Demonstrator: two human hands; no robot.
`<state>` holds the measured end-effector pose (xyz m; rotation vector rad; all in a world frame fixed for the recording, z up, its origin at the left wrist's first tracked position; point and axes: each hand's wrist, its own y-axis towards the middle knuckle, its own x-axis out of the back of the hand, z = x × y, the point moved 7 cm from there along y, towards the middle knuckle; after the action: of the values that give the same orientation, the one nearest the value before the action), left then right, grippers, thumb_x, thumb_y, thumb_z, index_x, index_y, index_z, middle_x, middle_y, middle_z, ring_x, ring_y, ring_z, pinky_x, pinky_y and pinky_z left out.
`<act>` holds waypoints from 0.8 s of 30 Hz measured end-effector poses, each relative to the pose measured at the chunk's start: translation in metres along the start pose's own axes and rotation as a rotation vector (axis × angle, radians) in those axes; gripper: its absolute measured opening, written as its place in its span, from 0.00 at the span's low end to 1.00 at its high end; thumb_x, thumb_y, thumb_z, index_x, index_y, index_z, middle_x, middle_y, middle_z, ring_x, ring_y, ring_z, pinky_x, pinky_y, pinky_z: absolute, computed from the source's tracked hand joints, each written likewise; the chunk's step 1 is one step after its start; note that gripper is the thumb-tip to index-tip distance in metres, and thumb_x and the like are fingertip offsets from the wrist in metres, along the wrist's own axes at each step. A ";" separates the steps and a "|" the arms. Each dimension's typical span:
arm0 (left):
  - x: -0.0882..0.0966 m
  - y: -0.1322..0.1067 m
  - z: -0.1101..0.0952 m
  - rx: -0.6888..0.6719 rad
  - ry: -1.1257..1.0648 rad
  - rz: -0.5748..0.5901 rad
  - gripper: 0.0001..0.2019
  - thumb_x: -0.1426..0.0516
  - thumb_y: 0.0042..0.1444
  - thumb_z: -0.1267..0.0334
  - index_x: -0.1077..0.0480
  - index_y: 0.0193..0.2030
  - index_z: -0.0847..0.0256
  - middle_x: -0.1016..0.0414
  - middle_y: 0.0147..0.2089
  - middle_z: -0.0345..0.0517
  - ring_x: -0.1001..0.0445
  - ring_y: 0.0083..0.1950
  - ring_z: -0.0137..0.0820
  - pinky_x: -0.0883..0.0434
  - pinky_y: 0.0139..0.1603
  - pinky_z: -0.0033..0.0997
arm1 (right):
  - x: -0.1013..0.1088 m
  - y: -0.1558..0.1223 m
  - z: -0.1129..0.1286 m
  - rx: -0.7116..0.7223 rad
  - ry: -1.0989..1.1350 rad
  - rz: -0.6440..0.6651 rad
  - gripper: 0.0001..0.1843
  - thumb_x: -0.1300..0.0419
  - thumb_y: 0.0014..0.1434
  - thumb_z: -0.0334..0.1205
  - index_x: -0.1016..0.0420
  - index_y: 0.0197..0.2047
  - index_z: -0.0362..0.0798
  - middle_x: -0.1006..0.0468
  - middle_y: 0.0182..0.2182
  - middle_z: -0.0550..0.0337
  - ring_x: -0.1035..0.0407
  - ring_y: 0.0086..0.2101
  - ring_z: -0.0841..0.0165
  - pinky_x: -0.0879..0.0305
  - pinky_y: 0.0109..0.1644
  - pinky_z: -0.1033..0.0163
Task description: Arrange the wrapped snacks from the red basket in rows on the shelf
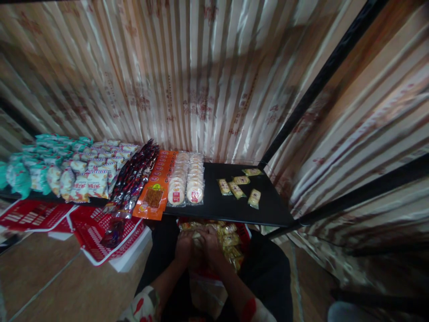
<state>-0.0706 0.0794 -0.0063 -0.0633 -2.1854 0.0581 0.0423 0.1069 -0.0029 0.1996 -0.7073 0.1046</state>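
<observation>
My left hand and my right hand are close together between my knees, fingers curled inward. A pale wrapped biscuit shows between them, gripped from both sides. Dim light hides whether more packets are in the fingers. Just below and around the hands, many small yellow wrapped biscuits fill a red container on my lap, partly covered by my arms. Several loose biscuit packets of the same kind lie scattered at the right end of the black shelf.
Left along the shelf stand two rows of round rice crackers, orange stick-snack packs, dark shiny packets, white snack bags and green bags. Red baskets sit below. Black frame bars and a curtain surround the shelf.
</observation>
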 end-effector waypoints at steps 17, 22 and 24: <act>0.029 0.007 -0.018 -0.002 -0.267 -0.119 0.14 0.50 0.50 0.63 0.31 0.43 0.59 0.27 0.45 0.46 0.32 0.49 0.33 0.36 0.54 0.35 | 0.050 -0.011 0.006 -0.013 0.142 -0.026 0.15 0.48 0.55 0.43 0.23 0.40 0.52 0.23 0.41 0.54 0.32 0.45 0.61 0.40 0.53 0.53; 0.036 0.012 -0.024 -0.001 -0.470 -0.128 0.16 0.48 0.49 0.62 0.33 0.45 0.61 0.28 0.45 0.47 0.30 0.46 0.31 0.32 0.48 0.32 | 0.063 -0.012 -0.004 -0.117 0.332 -0.094 0.15 0.44 0.51 0.48 0.22 0.37 0.52 0.22 0.39 0.55 0.30 0.41 0.61 0.38 0.51 0.53; 0.037 0.014 -0.024 0.032 -0.524 -0.123 0.17 0.47 0.48 0.63 0.33 0.46 0.61 0.27 0.44 0.47 0.29 0.44 0.31 0.31 0.46 0.31 | 0.063 -0.013 -0.009 -0.170 0.442 -0.108 0.16 0.42 0.49 0.50 0.22 0.36 0.50 0.21 0.38 0.55 0.29 0.40 0.60 0.37 0.50 0.52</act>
<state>-0.0723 0.0958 0.0366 0.1174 -2.7056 0.0428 0.0974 0.0983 0.0302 0.0474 -0.2620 -0.0160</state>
